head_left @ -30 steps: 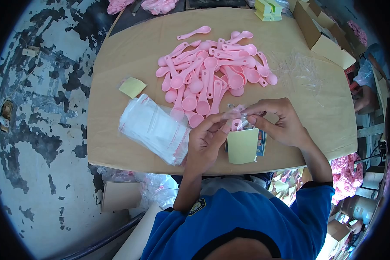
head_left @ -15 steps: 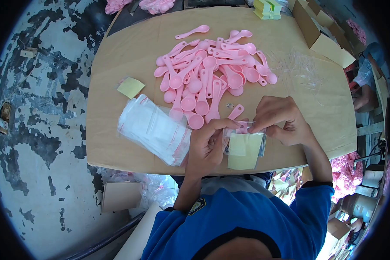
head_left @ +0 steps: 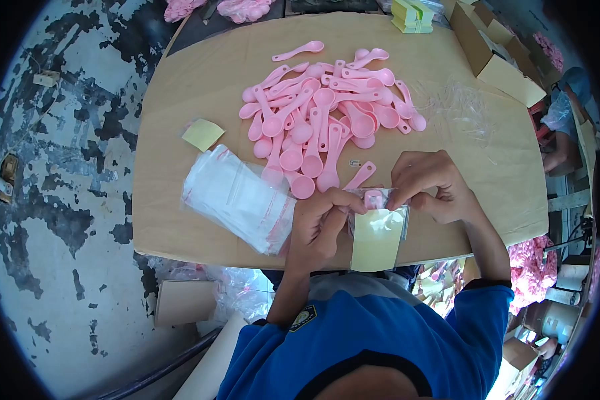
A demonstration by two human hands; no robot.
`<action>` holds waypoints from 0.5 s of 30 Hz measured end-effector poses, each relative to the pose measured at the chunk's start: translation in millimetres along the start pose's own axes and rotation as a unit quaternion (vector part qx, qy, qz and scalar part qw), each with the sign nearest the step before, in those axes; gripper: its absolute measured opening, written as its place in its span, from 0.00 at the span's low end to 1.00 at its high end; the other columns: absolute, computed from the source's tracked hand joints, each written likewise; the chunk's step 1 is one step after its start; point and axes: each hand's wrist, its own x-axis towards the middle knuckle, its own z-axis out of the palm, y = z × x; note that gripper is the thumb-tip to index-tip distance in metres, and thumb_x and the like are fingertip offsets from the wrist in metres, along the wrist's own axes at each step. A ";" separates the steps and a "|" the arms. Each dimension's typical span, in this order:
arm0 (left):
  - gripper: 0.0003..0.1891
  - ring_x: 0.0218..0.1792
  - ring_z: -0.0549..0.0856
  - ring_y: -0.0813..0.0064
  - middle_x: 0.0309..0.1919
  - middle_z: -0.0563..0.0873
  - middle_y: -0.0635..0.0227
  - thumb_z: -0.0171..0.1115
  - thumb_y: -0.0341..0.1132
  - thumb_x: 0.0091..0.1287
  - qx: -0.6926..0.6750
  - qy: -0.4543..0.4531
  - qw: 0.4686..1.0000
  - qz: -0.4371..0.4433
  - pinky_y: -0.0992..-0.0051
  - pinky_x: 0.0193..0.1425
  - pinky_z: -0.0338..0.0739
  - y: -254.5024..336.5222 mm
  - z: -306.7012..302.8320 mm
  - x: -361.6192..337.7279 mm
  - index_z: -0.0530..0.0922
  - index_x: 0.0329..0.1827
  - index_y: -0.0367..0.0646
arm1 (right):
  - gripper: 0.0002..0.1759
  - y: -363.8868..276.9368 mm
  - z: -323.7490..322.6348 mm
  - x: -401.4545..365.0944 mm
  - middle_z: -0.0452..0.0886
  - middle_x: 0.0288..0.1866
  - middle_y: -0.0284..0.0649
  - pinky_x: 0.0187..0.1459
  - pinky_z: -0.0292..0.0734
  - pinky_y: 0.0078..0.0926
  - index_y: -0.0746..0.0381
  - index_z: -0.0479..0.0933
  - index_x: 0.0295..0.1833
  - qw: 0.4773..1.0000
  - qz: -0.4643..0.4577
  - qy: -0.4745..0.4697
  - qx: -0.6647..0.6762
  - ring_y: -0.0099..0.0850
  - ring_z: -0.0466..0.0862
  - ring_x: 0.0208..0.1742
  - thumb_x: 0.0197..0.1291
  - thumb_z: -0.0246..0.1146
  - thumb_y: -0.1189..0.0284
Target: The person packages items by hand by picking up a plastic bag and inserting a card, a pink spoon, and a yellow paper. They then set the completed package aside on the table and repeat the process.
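Observation:
Between my two hands is a clear plastic bag (head_left: 378, 241) with a yellow paper inside, its top edge pointing away from me. A small pink piece (head_left: 374, 199) shows at that top edge. My left hand (head_left: 320, 223) pinches the bag's upper left corner. My right hand (head_left: 430, 185) pinches the upper right corner, fingers curled. Just beyond the bag lies a single pink spoon (head_left: 361, 175), and past it spreads a large pile of pink measuring spoons (head_left: 323, 100). A stack of clear bags (head_left: 230, 197) lies left of my left hand.
A yellow paper (head_left: 203, 135) lies above the bag stack. Thin clear strips (head_left: 457, 110) are scattered right of the spoons. At the back stand yellow bundles (head_left: 412, 16) and an open cardboard box (head_left: 497, 53). Another person's arm (head_left: 563, 150) shows beyond the table's right edge.
The bag has tilted, so its yellow paper reaches nearer to me and catches the light. The pink piece at its top shows more plainly. Both hands keep nearly the same place.

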 end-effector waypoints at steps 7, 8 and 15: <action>0.02 0.29 0.82 0.84 0.30 0.81 0.68 0.56 0.19 0.66 -0.080 -0.001 0.997 -0.013 0.84 0.33 0.75 2.6 5.7 1.3 0.74 0.39 0.33 | 0.16 0.9 -0.4 -1.1 0.86 0.29 0.35 0.36 0.76 0.28 0.61 0.86 0.35 0.999 -0.007 0.000 -0.034 0.32 0.80 0.34 0.39 0.60 0.86; 0.03 0.31 0.84 0.83 0.31 0.81 0.67 0.58 0.19 0.65 -0.071 -0.011 0.997 -0.015 0.84 0.34 0.78 2.8 6.4 1.5 0.73 0.38 0.34 | 0.16 1.7 -0.2 -1.1 0.86 0.29 0.34 0.36 0.75 0.28 0.61 0.86 0.35 0.999 -0.013 0.001 -0.043 0.33 0.80 0.34 0.39 0.60 0.86; 0.13 0.37 0.86 0.80 0.35 0.83 0.64 0.67 0.16 0.59 -0.071 0.013 0.997 -0.029 0.82 0.38 0.83 -2.5 12.0 1.7 0.70 0.38 0.37 | 0.13 -6.3 -7.0 1.4 0.84 0.36 0.36 0.39 0.75 0.31 0.59 0.84 0.32 0.993 -0.030 -0.029 -0.111 0.36 0.80 0.38 0.41 0.61 0.87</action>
